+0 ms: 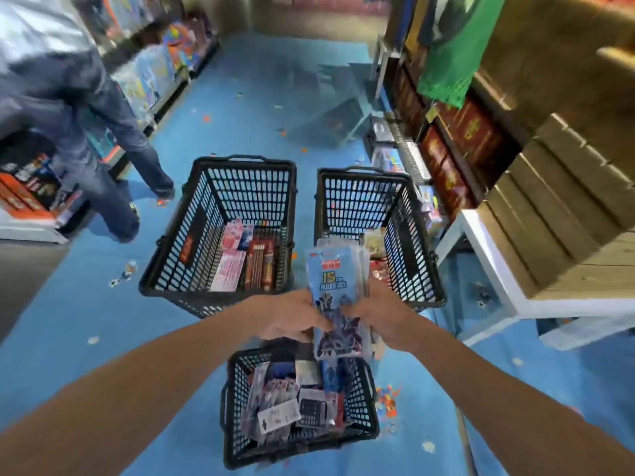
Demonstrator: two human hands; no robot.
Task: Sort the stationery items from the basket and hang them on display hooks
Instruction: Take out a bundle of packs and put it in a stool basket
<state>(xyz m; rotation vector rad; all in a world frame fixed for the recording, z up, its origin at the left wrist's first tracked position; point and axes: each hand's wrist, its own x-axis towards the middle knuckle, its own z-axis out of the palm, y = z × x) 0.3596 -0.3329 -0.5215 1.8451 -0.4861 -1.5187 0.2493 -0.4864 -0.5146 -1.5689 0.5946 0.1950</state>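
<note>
Both my hands hold a stack of blue ruler-set packs upright above the floor. My left hand grips the stack's left edge and my right hand grips its right edge. Below them stands a black basket filled with several mixed stationery packs and a calculator. Farther ahead, a black basket on the left holds pink packs and pencil sets. A black basket on the right holds a few packs, partly hidden by the stack.
A person in jeans walks by at the left, beside low shelves of goods. At the right are shelves with red boxes and a white table edge stacked with wooden crates. Blue floor carries scattered bits.
</note>
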